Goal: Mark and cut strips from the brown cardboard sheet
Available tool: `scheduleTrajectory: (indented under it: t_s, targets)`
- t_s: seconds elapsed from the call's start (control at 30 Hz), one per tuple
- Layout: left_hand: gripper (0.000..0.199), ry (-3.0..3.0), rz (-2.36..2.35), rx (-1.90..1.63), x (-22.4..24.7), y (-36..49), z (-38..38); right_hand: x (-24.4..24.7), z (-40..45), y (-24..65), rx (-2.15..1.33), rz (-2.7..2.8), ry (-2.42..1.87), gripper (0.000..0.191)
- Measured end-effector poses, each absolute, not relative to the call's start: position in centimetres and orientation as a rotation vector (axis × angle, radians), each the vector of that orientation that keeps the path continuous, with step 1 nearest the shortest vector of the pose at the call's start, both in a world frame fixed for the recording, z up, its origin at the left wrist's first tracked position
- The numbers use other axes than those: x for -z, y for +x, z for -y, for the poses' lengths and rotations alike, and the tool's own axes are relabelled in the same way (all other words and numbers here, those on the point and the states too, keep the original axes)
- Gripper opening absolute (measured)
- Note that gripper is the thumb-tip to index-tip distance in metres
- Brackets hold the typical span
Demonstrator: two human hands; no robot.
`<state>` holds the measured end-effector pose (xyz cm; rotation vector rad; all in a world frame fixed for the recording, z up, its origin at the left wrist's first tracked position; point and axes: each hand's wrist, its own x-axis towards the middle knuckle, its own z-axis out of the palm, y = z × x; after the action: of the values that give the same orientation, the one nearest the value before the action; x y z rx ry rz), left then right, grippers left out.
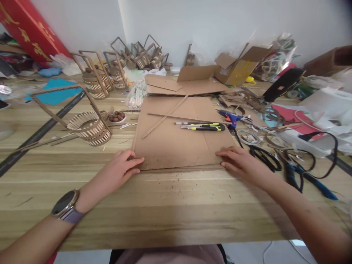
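A brown cardboard sheet (pixel 170 150) lies flat in front of me, with another layer showing beneath its near edge. My left hand (pixel 125 165) grips its near left corner, thumb at the edge and fingers on top. At the near right corner, my right hand (pixel 236 161) holds the same sheet in the same way. Resting on the cardboard are a yellow-and-black utility knife (pixel 206 127), a pen (pixel 187 123) and two thin brown strips, one of them a diagonal strip (pixel 162 121).
Left stands a small slatted basket (pixel 90 128) beside a bowl of brown beads (pixel 117 117). A blue glue gun (pixel 231 117), black-handled scissors (pixel 265 157) and blue-handled pliers (pixel 308 179) lie right. Several lidded baskets (pixel 95 84) and a cardboard box (pixel 239 66) line the back.
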<state>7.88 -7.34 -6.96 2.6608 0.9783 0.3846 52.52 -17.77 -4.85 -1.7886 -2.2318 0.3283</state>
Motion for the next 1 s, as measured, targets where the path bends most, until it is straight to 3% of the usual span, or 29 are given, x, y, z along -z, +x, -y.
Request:
scheduleTrajectory:
  t_s: [0.23,0.43,1.0]
  targets:
    - [0.036,2.729,-0.958,-0.378,7.2,8.1,7.6,4.8,17.9,53.0,-0.365,2.198,-1.747,0.027]
    - [0.035,2.723,-0.943,-0.368,7.1,8.7,7.8,4.8,17.7,53.6,-0.421,2.192,-1.821,0.045]
    - [0.035,2.705,-0.931,-0.39,6.7,8.9,7.6,4.8,17.8,54.2,-0.573,2.102,-1.87,0.04]
